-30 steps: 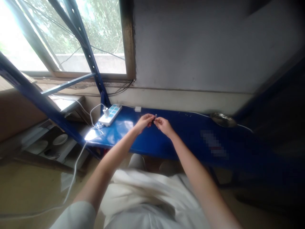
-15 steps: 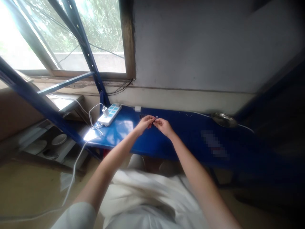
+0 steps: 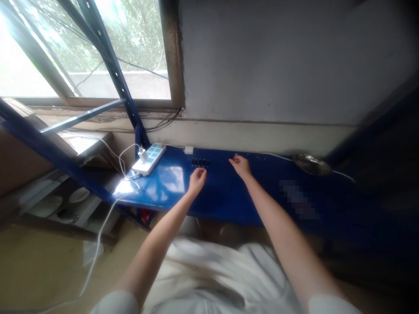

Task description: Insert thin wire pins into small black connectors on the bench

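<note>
Glossy blue counter (image 3: 225, 196) below a grey wall (image 3: 262, 65). Left hand (image 3: 197, 179) curled, right hand (image 3: 241, 165) narrowly pinched; whether either grip holds anything cannot be told. Small dark pieces (image 3: 200, 162) stand in a row just beyond the left hand.

On the desk (image 3: 222, 196), near its back edge, a row of pieces (image 3: 200, 162) lies between power strip (image 3: 151, 160), left, and dish (image 3: 312, 164).

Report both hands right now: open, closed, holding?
Left hand: fingers curled, near the row of small dark pieces; can't tell if it holds anything.
Right hand: fingers bent over the blue table; grip can't be told.
</note>
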A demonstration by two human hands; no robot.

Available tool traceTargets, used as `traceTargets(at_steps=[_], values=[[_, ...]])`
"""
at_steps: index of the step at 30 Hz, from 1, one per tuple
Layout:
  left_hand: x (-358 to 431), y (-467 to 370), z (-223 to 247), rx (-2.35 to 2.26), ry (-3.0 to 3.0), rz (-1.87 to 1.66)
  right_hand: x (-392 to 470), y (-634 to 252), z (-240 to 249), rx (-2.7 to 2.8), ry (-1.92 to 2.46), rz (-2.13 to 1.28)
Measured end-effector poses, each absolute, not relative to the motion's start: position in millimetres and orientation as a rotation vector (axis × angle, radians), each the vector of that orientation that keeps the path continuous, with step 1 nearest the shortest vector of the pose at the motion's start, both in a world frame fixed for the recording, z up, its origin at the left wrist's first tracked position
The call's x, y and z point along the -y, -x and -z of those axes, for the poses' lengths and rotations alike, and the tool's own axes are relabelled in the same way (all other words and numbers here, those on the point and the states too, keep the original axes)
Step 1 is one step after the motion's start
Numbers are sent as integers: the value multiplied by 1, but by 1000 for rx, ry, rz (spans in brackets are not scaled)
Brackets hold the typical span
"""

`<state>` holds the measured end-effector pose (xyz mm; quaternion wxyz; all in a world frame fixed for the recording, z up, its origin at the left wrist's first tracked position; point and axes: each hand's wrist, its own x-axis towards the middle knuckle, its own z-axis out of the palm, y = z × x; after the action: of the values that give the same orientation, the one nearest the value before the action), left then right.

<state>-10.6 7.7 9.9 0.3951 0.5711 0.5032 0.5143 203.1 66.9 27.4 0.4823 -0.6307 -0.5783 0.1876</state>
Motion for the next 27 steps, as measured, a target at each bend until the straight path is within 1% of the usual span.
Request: traceTargets(at_steps=[3, 7, 20, 27], values=[[-7, 14, 1, -1326, -1437, -1276, -81, -218, -16, 1419, 1695, -397], [-3, 16, 5, -1354, -1465, -1268, -94, -226, -1, 1456, 1787, -395], [5, 15, -3, -1405, -1527, -1227, -120, -225, 19, 1471, 1847, -346], [4, 14, -2, -1413, -1507, -1232, -123, -234, 22, 1537, 1873, -410]])
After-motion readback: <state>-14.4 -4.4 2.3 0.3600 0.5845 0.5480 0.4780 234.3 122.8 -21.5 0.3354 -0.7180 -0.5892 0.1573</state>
